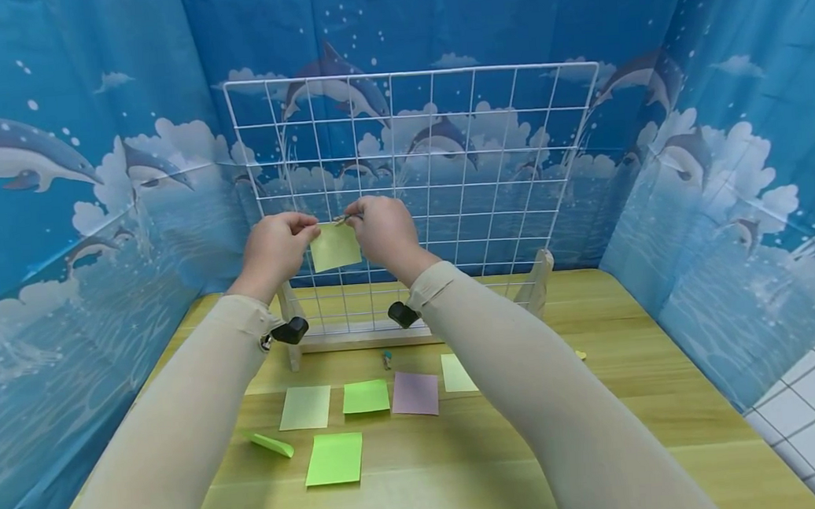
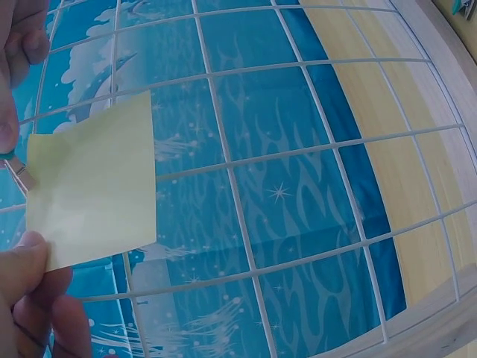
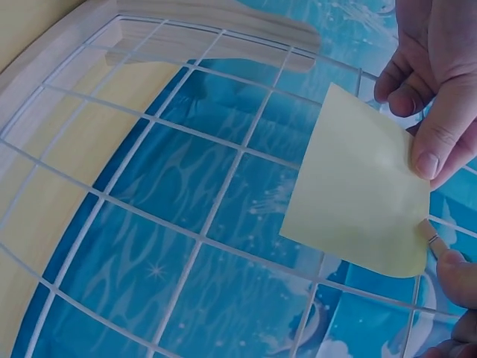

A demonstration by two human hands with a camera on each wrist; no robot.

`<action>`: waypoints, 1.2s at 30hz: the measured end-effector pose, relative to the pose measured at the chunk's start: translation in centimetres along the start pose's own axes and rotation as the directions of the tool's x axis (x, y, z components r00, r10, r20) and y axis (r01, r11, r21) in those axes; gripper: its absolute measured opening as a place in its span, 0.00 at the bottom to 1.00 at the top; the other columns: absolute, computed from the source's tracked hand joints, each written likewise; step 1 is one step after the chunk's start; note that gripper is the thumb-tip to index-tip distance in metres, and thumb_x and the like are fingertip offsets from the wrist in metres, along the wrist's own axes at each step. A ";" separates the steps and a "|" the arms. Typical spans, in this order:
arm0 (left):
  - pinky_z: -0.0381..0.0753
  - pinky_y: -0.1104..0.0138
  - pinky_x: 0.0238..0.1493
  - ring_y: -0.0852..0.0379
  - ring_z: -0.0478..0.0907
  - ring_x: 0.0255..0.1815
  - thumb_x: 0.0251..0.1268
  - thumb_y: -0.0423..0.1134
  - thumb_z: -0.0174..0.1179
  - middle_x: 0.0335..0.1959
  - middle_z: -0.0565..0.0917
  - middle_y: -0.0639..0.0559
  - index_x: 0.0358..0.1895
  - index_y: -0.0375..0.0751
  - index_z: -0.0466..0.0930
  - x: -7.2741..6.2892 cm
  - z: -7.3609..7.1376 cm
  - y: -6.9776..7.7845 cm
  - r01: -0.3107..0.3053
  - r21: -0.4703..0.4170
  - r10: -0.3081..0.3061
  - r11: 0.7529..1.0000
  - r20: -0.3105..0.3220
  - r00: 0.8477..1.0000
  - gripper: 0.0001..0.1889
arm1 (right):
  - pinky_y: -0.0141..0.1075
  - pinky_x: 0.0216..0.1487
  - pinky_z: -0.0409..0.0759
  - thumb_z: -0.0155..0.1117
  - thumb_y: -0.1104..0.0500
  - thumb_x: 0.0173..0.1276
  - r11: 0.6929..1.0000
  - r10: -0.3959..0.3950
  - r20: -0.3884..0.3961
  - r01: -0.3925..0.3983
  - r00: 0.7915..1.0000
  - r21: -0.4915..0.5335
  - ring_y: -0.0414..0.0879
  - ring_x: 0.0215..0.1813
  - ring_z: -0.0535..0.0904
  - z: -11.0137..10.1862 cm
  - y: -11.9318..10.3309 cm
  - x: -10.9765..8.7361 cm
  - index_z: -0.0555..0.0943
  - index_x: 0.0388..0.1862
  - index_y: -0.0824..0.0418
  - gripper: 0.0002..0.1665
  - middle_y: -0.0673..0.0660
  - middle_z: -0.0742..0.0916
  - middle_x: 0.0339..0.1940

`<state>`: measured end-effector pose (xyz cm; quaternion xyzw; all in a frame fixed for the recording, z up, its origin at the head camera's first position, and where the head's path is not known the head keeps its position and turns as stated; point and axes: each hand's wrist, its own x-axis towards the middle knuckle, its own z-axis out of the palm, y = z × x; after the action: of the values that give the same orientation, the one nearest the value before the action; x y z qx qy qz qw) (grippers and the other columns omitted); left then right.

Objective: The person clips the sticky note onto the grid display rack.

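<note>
A pale yellow sticky note (image 1: 336, 248) is held up in front of the white wire grid (image 1: 436, 154). Thumb and fingers of my left hand (image 1: 275, 248) pinch its upper left corner. My right hand (image 1: 383, 228) pinches a small wooden clothespin (image 2: 19, 174) with a teal end, at the note's top edge. In the right wrist view the clothespin's tip (image 3: 434, 239) meets the note's edge; whether it bites a grid wire too, I cannot tell. The note's lower part hangs flat and free, with grid wires behind it.
On the wooden table (image 1: 625, 428) lie several notes, including a purple note (image 1: 415, 393) and a bright green note (image 1: 334, 458). Another small clothespin (image 1: 387, 360) lies before the grid's wooden base (image 1: 357, 340). A dolphin-print curtain (image 1: 391, 19) surrounds the table.
</note>
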<state>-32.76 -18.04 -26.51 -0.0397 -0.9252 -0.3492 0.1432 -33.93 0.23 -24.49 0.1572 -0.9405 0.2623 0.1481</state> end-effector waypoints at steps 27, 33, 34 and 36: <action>0.72 0.59 0.27 0.48 0.77 0.33 0.84 0.49 0.54 0.61 0.87 0.49 0.67 0.49 0.84 -0.2 0.2 0.1 -0.015 0.007 0.015 1.000 -0.030 0.999 0.19 | 0.33 0.45 0.86 0.53 0.52 0.86 0.985 -0.003 0.073 0.016 0.997 -0.169 0.42 0.46 0.87 -0.2 -1.2 1.0 0.82 0.70 0.48 0.20 0.49 0.90 0.60; 0.70 0.60 0.25 0.49 0.73 0.26 0.85 0.49 0.54 0.60 0.88 0.49 0.66 0.49 0.84 -0.2 0.3 0.0 -0.016 0.017 0.017 1.000 -0.030 0.999 0.18 | 0.32 0.39 0.83 0.50 0.51 0.88 0.992 0.007 0.077 0.003 0.997 -0.127 0.42 0.40 0.85 0.2 -0.8 0.9 0.79 0.74 0.45 0.22 0.48 0.89 0.63; 0.70 0.60 0.25 0.49 0.72 0.26 0.85 0.49 0.54 0.60 0.88 0.49 0.66 0.49 0.84 -0.3 0.3 0.0 -0.016 0.018 0.017 1.000 -0.030 0.999 0.18 | 0.32 0.38 0.82 0.49 0.51 0.88 0.993 0.004 0.076 0.005 0.997 -0.119 0.42 0.39 0.85 0.3 -0.8 0.9 0.79 0.75 0.45 0.23 0.49 0.88 0.64; 0.70 0.60 0.26 0.49 0.72 0.27 0.85 0.49 0.54 0.60 0.88 0.49 0.66 0.49 0.84 -0.3 0.3 0.0 -0.016 0.019 0.016 1.000 -0.028 0.999 0.18 | 0.32 0.36 0.82 0.48 0.51 0.88 0.994 -0.008 0.069 0.015 0.998 -0.105 0.43 0.38 0.84 0.5 -0.6 0.7 0.78 0.75 0.45 0.23 0.49 0.88 0.65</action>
<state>-32.56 -17.87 -26.77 -0.0409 -0.9259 -0.3400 0.1596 -34.47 -0.63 -24.35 0.1636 -0.9566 0.2058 0.1253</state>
